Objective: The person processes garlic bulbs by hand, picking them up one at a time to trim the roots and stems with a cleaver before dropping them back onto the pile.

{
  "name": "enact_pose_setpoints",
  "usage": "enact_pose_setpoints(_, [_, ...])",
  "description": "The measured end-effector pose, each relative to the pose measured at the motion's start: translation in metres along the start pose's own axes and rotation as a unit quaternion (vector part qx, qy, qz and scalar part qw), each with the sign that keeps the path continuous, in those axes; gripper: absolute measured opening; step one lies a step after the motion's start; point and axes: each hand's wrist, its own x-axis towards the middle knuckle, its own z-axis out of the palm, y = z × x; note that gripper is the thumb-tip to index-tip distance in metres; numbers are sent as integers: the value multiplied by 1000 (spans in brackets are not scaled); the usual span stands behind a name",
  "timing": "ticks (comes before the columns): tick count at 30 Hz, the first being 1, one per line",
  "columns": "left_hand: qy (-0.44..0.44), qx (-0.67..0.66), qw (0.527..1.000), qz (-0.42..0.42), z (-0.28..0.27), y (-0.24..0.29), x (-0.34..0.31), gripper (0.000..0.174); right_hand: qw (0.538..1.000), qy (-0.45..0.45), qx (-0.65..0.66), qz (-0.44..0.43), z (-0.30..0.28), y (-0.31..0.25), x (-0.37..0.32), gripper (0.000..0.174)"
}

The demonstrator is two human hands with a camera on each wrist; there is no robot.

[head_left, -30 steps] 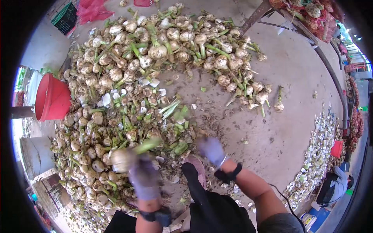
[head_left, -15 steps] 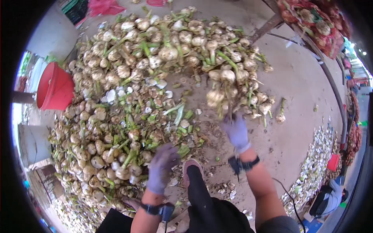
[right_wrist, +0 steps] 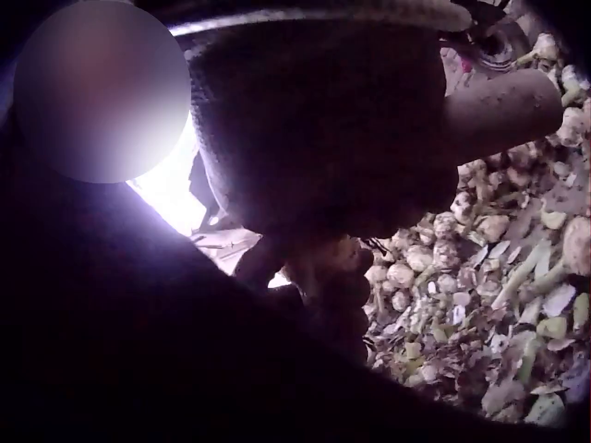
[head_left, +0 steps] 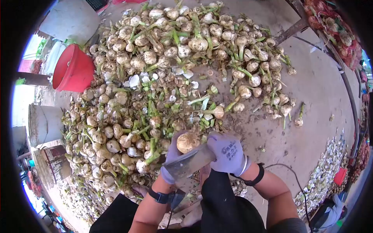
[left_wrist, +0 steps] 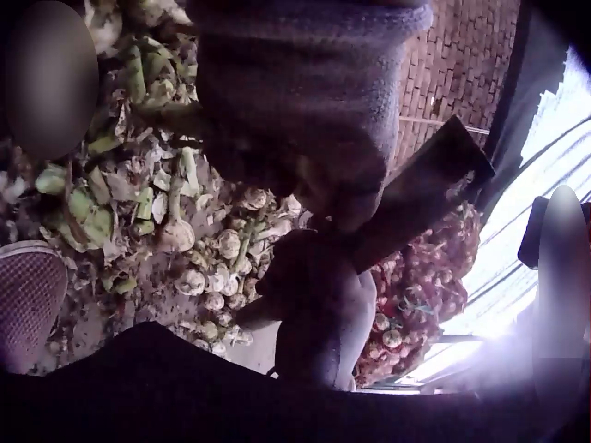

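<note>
In the head view my left hand (head_left: 173, 151), in a pale purple glove, holds a round, soil-stained garlic bulb (head_left: 188, 142). My right hand (head_left: 227, 153), gloved the same way, grips a knife with a broad, dull metal blade (head_left: 190, 161). That blade lies across the near side of the bulb and over the left palm. The knife's handle (right_wrist: 508, 115) sticks out past the right fist in the right wrist view. Both hands meet close in front of the knees. A long-stemmed garlic bulb (head_left: 218, 112) lies on the floor just beyond them.
Heaped garlic with stems (head_left: 198, 42) spreads ahead, and trimmed bulbs (head_left: 112, 145) pile up at the left. Cut stem pieces and peelings litter the middle. A red bucket (head_left: 74, 68) and a whitish bucket (head_left: 44, 124) stand at the left. A cable (head_left: 291, 174) runs by the right arm.
A second ago the left hand held a stemmed bulb over the left pile; it was then empty. The right hand reached to the far heap, then came back. Now both hands meet at a bulb.
</note>
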Motion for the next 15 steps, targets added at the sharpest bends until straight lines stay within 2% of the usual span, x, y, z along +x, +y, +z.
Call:
enact_pose_setpoints(2, [9,141,989,31,-10,-3,3,71,999,-29,17,7,-1,-7,0,42])
enact_pose_setpoints(4, [9,133,990,40,-12,-8,1,71,1000,-10,21,0,4,-8,-5,40])
enact_pose_setpoints(6, [6,166,986,-1,-19,-14,2,67,1000,10,23,-5,9,-8,-9,38])
enact_pose_setpoints(9, [-32,110,993,8,-20,-17,-3,60,999,13,27,34,18,-1,-11,37])
enact_pose_setpoints(11, [-51,87,995,3,-10,-11,-11,61,996,85,32,-15,39,21,-14,29])
enact_pose_setpoints(12, [-66,64,996,-1,-8,-9,-17,62,996,85,35,-14,56,41,-14,29])
enact_pose_setpoints(13, [-61,-321,909,-259,-39,-27,-11,73,989,55,30,132,76,66,-11,27])
enact_pose_setpoints(14, [-185,-127,974,37,-26,-31,-22,83,961,27,26,274,82,76,-7,26])
enact_pose_setpoints(15, [-168,-160,972,22,-22,-26,-28,84,961,28,30,273,84,80,-15,26])
